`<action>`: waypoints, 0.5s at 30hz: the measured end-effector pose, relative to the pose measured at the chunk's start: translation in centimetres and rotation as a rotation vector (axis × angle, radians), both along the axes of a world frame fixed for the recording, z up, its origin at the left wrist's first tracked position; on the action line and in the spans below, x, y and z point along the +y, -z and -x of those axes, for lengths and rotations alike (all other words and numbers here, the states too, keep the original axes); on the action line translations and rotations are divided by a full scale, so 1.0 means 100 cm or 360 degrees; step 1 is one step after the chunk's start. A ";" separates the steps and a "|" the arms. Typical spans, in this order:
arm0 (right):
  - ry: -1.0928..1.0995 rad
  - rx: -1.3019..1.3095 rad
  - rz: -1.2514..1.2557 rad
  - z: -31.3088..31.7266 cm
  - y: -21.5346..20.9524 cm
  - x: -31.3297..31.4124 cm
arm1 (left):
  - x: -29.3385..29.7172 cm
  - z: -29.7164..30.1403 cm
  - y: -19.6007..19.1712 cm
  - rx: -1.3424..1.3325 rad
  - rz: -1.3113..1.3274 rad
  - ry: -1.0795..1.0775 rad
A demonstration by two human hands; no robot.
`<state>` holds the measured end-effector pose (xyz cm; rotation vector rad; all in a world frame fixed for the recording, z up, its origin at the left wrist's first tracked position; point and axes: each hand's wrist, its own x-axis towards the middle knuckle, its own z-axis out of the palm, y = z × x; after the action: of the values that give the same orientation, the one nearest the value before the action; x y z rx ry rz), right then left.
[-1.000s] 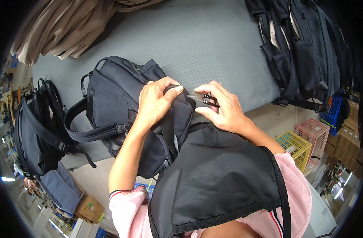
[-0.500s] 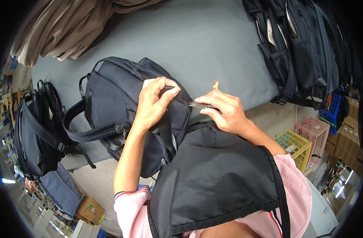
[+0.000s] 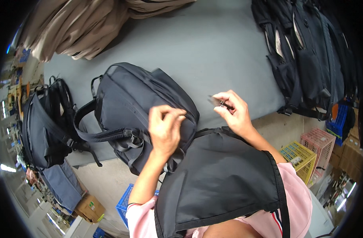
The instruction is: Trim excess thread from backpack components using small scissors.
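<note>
A black backpack [image 3: 122, 95] lies on the grey table, its padded strap looping out to the left and a buckle near the strap's end. My left hand [image 3: 165, 129] is over the pack's right part, thumb and fingertips pinched together. Whatever sits in that pinch, if anything, is too small to make out. To the right of the pack, raised over the table, my right hand [image 3: 236, 113] is closed around small thread snips [image 3: 217, 102]. Their blades point left, blurred by motion and apart from the fabric.
More black backpacks stand at the table's right [image 3: 304, 55] and left [image 3: 46, 123]. Brown fabric pieces [image 3: 82, 27] are heaped at the far left. Below the table edge are a yellow crate [image 3: 298, 158], a pink crate [image 3: 318, 144], a blue crate [image 3: 126, 202] and a cardboard box [image 3: 90, 208].
My right hand has moved right and away from the pack with the snips. My left hand has come down and right, still pinched. The view has shifted slightly.
</note>
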<state>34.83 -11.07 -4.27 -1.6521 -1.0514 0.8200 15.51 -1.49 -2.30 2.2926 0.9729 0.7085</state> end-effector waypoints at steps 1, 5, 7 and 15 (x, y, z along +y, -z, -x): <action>0.0035 0.0010 0.0074 -0.003 0.011 0.005 | -0.009 0.003 0.011 -0.0096 0.0160 -0.0017; -0.0159 0.0050 -0.0046 0.004 -0.002 0.035 | -0.017 0.012 0.006 0.0032 0.0515 0.0081; -0.0290 -0.0054 -0.0037 0.019 -0.022 0.062 | -0.015 0.017 -0.002 -0.0004 0.0504 0.0194; -0.1025 -0.0291 0.0063 0.063 0.014 0.096 | 0.022 0.084 -0.038 0.0009 -0.0623 -0.0783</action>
<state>28.48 -1.47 -5.66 -1.4441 -1.7509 1.1137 7.11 0.69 1.52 2.3910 1.5407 1.1821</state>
